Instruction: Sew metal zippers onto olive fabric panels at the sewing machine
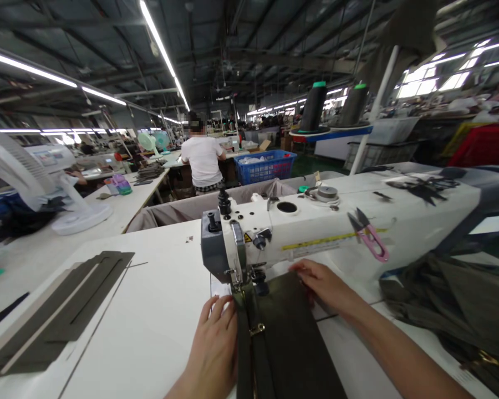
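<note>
A dark olive fabric panel (299,338) with a zipper lies under the needle area of a white sewing machine (270,227). A gold zipper pull (256,330) shows on its left part. My left hand (216,341) is at the panel's left edge, fingers close together beside the presser foot and closed on the edge strip; its thumb is hidden. At the panel's far right corner, my right hand (322,285) pinches the edge between thumb and fingers, just below the machine arm. The panel's near end runs out of view at the bottom.
Stacked olive fabric pieces (79,305) lie on the table at left. Pink thread snips (370,235) rest against the machine arm. More olive fabric (461,310) is heaped at right. A white fan (72,194), thread cones (314,108), a blue basket (266,166) and a seated person (202,160) are beyond.
</note>
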Action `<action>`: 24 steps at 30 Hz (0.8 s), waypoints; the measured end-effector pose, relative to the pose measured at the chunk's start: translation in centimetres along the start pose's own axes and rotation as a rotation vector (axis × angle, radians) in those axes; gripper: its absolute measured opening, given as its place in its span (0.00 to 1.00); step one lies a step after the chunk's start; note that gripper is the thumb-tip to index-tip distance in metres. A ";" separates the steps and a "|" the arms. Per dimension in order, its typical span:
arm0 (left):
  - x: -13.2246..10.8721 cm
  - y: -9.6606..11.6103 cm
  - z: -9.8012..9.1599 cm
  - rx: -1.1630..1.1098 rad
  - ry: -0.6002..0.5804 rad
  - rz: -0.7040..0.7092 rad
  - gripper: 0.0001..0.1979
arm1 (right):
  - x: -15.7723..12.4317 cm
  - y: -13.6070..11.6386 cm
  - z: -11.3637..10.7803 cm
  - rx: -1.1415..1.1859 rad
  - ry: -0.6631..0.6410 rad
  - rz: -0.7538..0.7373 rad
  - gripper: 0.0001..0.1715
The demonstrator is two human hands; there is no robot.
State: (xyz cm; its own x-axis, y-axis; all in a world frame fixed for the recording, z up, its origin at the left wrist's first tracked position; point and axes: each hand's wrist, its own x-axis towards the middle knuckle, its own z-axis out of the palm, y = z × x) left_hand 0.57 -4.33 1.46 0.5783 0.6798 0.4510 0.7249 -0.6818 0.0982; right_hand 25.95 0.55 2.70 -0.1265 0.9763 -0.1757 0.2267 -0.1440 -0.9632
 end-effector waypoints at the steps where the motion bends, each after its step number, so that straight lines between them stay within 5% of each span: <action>1: -0.2 -0.3 0.5 0.017 0.047 0.013 0.18 | -0.1 0.0 -0.1 0.030 -0.062 -0.018 0.17; 5: -0.6 -1.5 2.8 0.119 0.185 0.055 0.13 | 0.6 0.4 0.1 -0.039 -0.181 -0.090 0.26; 10: -0.8 -2.0 3.9 0.206 0.265 0.081 0.06 | 1.7 0.7 1.4 -0.400 0.105 -0.300 0.14; 17: -0.6 -2.2 3.9 0.186 0.360 0.097 0.09 | 2.0 0.6 1.2 -0.547 0.242 -0.327 0.14; 22: -0.7 -2.5 2.5 0.168 0.182 0.095 0.14 | 0.9 -0.1 1.2 -0.635 0.359 -0.312 0.31; 24: -0.8 -2.5 1.8 0.192 0.120 0.109 0.16 | 0.6 -0.2 1.9 -0.694 0.384 -0.296 0.29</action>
State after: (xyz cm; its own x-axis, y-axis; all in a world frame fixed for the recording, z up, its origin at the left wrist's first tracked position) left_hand -1.04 -2.66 -0.70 0.6166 0.5602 0.5532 0.7253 -0.6775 -0.1224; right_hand 23.98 0.83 2.44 0.0347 0.9633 0.2661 0.7936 0.1353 -0.5932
